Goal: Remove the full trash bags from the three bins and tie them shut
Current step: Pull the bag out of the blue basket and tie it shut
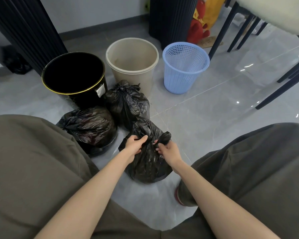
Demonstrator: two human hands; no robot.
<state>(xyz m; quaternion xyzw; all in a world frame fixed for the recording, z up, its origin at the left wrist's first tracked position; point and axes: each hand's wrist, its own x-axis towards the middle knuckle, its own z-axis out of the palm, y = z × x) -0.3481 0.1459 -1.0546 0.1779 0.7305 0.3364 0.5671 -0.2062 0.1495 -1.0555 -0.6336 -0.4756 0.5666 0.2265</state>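
Note:
Three bins stand in a row on the grey floor: a black bin (72, 75) with a gold rim at left, a beige bin (131, 56) in the middle and a blue mesh basket (185, 66) at right; none holds a bag. Three black trash bags lie in front of them. The far bag (126, 100) has a knotted top, and the left bag (88, 126) is bunched shut at its left end. My left hand (134, 145) and my right hand (167, 150) both grip the gathered top of the nearest bag (147, 166) between my knees.
My knees in olive trousers flank the bags on both sides. Dark ribbed panels (171, 19) stand behind the bins. Black chair legs (281, 87) cross the floor at right. A red and yellow plush toy (200, 23) leans at the back.

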